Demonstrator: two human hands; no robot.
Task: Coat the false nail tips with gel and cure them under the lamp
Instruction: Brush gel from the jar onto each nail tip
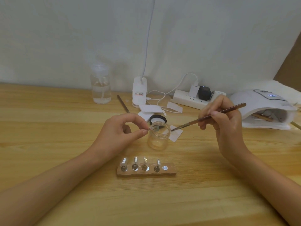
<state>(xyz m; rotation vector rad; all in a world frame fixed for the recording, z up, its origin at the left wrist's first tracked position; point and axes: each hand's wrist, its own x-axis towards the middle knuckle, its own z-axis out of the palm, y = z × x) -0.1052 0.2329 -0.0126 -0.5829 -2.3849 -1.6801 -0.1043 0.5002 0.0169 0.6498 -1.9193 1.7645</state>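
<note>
My left hand (123,129) pinches a small false nail tip on its stand (154,128) between thumb and forefinger, just over the rim of an open glass gel jar (158,137). My right hand (223,118) grips a brown brush (210,116), whose bristle end points down-left toward the jar, a little right of its rim. Near me lies a wooden holder bar (146,172) with several nail tips standing on it and one bare metal spot at its right end. The white curing lamp (263,108) sits at the far right with its display lit.
The jar's black lid (158,119) lies behind the jar among white wipes (175,134). A clear pump bottle (101,85), a white desk-lamp base (139,92), a power strip (195,98) with cables and a spare stick (123,103) stand along the wall.
</note>
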